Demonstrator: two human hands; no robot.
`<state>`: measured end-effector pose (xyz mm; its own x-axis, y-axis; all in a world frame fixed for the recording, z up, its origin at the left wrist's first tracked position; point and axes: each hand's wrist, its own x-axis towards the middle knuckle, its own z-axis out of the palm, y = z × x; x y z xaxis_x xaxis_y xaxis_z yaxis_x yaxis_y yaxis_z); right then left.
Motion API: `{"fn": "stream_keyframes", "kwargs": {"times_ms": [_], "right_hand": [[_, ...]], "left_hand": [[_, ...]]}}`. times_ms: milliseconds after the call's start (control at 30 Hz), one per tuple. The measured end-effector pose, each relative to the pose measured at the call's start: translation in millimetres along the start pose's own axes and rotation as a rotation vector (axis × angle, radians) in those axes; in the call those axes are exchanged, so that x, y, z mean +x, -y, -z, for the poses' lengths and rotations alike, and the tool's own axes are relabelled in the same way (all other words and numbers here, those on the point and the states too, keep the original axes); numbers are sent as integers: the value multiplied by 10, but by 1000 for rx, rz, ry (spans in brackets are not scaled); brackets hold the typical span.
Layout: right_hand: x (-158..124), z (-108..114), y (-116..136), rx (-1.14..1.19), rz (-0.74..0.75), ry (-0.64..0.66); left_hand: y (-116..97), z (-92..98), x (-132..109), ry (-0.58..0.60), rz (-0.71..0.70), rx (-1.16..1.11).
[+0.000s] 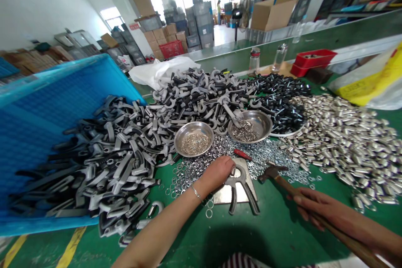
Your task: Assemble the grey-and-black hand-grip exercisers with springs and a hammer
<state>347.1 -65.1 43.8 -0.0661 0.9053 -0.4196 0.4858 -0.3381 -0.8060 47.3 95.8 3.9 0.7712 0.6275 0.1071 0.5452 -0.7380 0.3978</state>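
Observation:
My left hand is closed at the upper left of a grey hook-headed tool with two dark handles. The tool lies on a small metal plate, its handles pointing toward me. A bit of shiny metal shows by my fingertips, but I cannot make out what it is. My right hand is wrapped round the wooden handle of a hammer, whose head is just right of the plate. Behind the plate lies a red-handled tool among many small metal rings.
Two steel bowls of small metal parts stand behind the rings. A blue crate on the left spills grey hooked parts. Black-headed parts and silver cylinders are heaped at right. Bottles and a red bin stand farther back.

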Motion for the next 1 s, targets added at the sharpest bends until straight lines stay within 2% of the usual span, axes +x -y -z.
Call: {"fn": "stream_keyframes", "kwargs": {"times_ms": [67,133,200,333,467,533,633,700,800,867,933,1000], "right_hand": [[-5,-44,72,126,-37,86],[18,-52,188,112,-27,55],[80,-29,328,-33,62,-12],[258,-20,562,-332,289,-88],[409,-146,656,-428,395,-168],[476,-197,682,-482,399,-119],[504,-196,731,-504,338,26],[441,-177,743,-457,347,15],[295,-209,666,-437,387,-42],[228,-270,567,-457,361,18],[185,-332,477,-414,298,101],[130,-372,404,-284,224,76]], "left_hand": [[-46,52,-59,-28,60,-81],[-131,79,-193,-86,99,-118],[-241,72,-373,-113,80,-81],[-430,-12,-648,-65,-33,94],[-486,-58,-640,-64,-15,133],[-490,-59,-597,-91,54,78],[-503,-49,-594,-142,158,-52],[-510,-26,-649,-178,188,-115],[-473,74,-753,-265,264,-136],[-380,200,-770,-312,319,-109],[-205,371,-705,-332,343,-38],[56,566,-558,-309,372,82]]}}
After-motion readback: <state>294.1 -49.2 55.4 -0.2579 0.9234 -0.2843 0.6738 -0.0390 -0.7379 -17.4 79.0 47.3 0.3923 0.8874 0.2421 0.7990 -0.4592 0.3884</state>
